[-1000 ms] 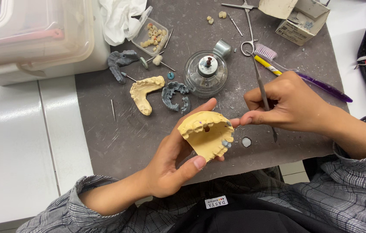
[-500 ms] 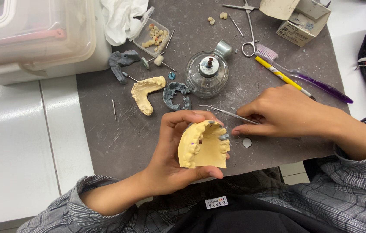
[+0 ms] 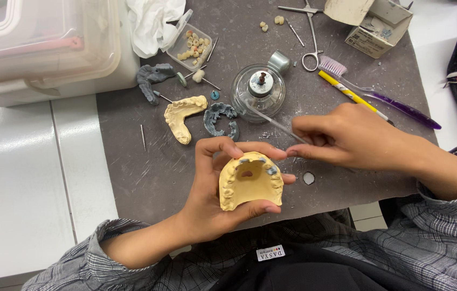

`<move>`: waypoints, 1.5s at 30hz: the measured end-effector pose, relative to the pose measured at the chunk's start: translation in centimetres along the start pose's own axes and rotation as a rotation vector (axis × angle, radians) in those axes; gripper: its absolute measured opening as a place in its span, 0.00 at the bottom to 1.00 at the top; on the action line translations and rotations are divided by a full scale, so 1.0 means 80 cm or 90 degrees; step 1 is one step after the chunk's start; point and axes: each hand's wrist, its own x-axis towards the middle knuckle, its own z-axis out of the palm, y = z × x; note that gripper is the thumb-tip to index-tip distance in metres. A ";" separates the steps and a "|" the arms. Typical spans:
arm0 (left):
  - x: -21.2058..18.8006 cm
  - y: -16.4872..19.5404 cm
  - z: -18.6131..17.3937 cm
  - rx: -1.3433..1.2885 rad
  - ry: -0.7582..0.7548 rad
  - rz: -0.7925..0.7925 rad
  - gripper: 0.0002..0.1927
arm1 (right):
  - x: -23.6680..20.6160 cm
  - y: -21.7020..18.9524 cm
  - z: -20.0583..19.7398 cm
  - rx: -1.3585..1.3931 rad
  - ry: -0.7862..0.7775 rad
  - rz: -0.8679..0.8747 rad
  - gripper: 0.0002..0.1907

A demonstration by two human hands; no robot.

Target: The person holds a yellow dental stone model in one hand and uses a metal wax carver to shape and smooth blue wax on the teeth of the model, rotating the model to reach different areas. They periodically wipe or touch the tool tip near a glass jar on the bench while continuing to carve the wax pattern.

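Nearest, the left hand (image 3: 212, 199) cradles the cast (image 3: 250, 186) above the mat's (image 3: 147, 178) front edge, fingers curled round it. Just beyond, the right hand (image 3: 347, 137) pinches a thin tool (image 3: 271, 121); best brace it against the cast, keeping strokes light.

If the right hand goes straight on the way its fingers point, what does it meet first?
Probably the yellow dental cast held in the left hand: the right hand points left, fingertips almost at its rim.

a small open cardboard box (image 3: 371, 24), beige with printed sides, sits at the top right of the grey mat (image 3: 131, 172). a white fabric label (image 3: 270, 253) with coloured dots shows at bottom centre on dark clothing.
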 end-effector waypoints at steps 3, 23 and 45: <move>0.003 0.001 -0.001 -0.014 0.001 -0.004 0.31 | -0.010 0.014 0.000 0.097 0.147 -0.063 0.23; 0.004 0.010 -0.004 -0.057 -0.011 -0.114 0.40 | -0.031 0.014 0.012 0.430 0.296 -0.359 0.10; 0.015 0.026 0.001 -0.106 -0.031 -0.275 0.39 | -0.033 0.011 0.035 0.469 0.324 -0.421 0.13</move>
